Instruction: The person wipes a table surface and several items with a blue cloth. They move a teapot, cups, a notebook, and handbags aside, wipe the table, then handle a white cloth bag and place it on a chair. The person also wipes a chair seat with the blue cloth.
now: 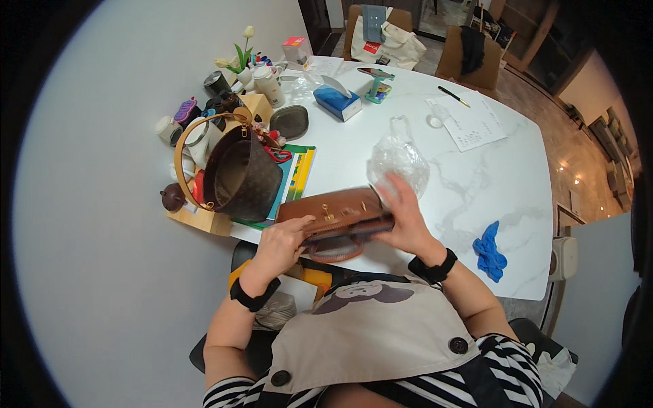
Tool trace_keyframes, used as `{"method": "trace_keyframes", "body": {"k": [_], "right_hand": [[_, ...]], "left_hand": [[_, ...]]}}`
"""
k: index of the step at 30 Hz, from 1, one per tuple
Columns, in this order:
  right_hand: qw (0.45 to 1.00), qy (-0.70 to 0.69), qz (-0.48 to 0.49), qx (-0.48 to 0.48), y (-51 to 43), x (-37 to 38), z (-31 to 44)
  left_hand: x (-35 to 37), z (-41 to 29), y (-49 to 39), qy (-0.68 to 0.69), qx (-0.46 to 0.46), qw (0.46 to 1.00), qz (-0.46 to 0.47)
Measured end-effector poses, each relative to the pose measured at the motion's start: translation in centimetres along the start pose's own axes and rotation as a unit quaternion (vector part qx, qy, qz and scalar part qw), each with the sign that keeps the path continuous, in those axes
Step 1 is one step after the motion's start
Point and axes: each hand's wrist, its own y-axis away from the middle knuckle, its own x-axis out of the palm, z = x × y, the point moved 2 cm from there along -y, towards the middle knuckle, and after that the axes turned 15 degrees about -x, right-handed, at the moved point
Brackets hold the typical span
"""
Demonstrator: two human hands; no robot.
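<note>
A brown leather handbag [336, 211] with gold-coloured hardware and a curved handle lies tilted at the near edge of the table. On its left end rests my left hand [283, 245], fingers over the leather. My right hand [405, 217], blurred, grips the bag's right end, thumb and fingers on either side of it. Just beyond my right hand sits a crumpled clear plastic bag [400, 155]. To the left of the handbag stands a dark brown bucket bag [250, 178] with a tan handle, its top uncovered, on some flat books or folders [301, 176].
A blue cloth [491, 252] lies at the right. Farther back are a tissue box [337, 102], a phone stand [378, 89], a tape roll [435, 121], written paper [474, 122] and a pen [454, 96]. Cups, a dark tray [289, 122] and a tulip vase [246, 79] crowd the left.
</note>
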Motion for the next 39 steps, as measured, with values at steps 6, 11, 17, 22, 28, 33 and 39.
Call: {"method": "trace_keyframes", "body": {"k": [6, 11, 17, 22, 28, 33, 39], "right_hand": [[0.990, -0.053, 0.108, -0.071, 0.0, 1.6, 1.4], [0.993, 0.035, 0.079, 0.084, -1.2, 3.6, 1.4], [0.943, -0.065, 0.177, 0.274, -3.4, 3.4, -1.0], [0.952, -0.097, 0.152, 0.248, -4.1, 3.4, 0.1], [0.834, -0.503, 0.005, 0.228, -8.4, 3.3, 1.3], [0.728, -0.616, -0.039, 0.300, -12.8, 1.4, 0.1], [0.701, -0.650, -0.128, 0.265, -14.7, 2.6, 0.5]], "left_hand": [[-1.0, 1.0, -3.3, -0.020, 0.144, 0.989, 0.021], [-0.7, 2.9, -8.5, -0.036, 0.131, 0.991, -0.009], [2.9, 4.2, -9.9, 0.099, -0.079, 0.983, -0.137], [10.0, 4.9, -3.9, 0.451, -0.344, 0.820, 0.076], [13.6, 4.4, 0.3, 0.437, -0.341, 0.814, 0.171], [12.2, 4.4, 2.2, 0.474, -0.385, 0.772, 0.178], [11.6, 5.9, 4.6, 0.530, -0.483, 0.674, 0.176]]}}
